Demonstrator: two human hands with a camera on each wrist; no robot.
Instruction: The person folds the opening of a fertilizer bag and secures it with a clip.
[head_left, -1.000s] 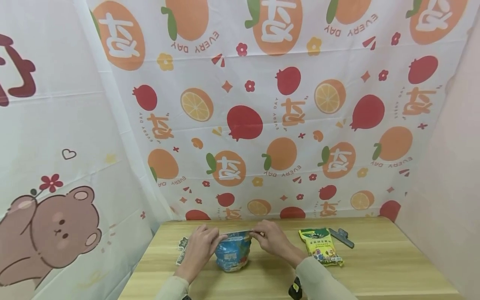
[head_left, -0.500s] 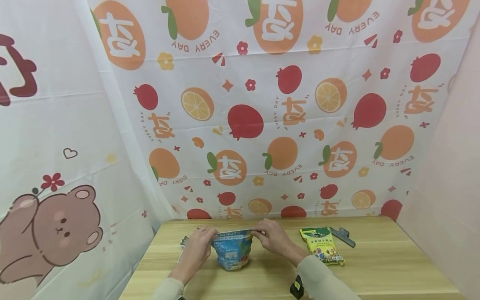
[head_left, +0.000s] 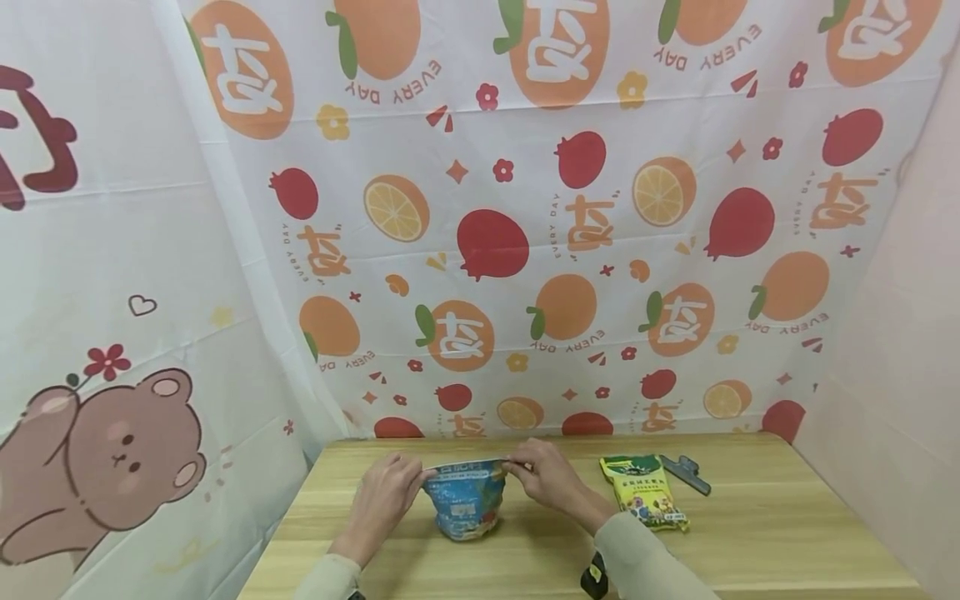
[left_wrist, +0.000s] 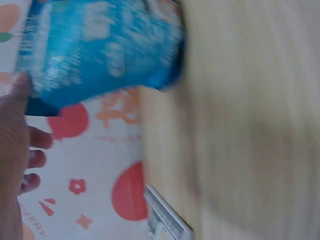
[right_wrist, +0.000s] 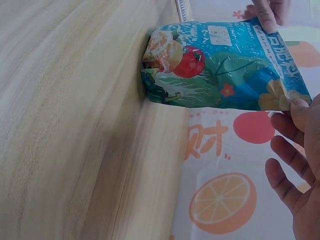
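A blue printed plastic bag [head_left: 465, 504] stands upright on the table, its top edge stretched flat between both hands. My left hand [head_left: 386, 496] pinches the bag's upper left corner; in the left wrist view its thumb [left_wrist: 21, 85] lies on the blue film. At the upper right corner my right hand [head_left: 551, 475] pinches the bag between thumb and forefinger, the other fingers loosely bent. Vegetables are printed on the bag [right_wrist: 215, 70] in the right wrist view. Whether its mouth is sealed or parted, I cannot tell.
Right of the bag lies a yellow and green packet [head_left: 643, 492]. A grey clip [head_left: 686, 475] is beside it, towards the back. A flat, light-edged thing [left_wrist: 167, 215] shows on the table in the left wrist view. A fruit-print cloth [head_left: 487, 242] hangs behind the table.
My left hand has moved left, drawing the bag's top edge wider and taut. It now covers the flat patterned thing seen on the left earlier. The right hand stays nearly in place.
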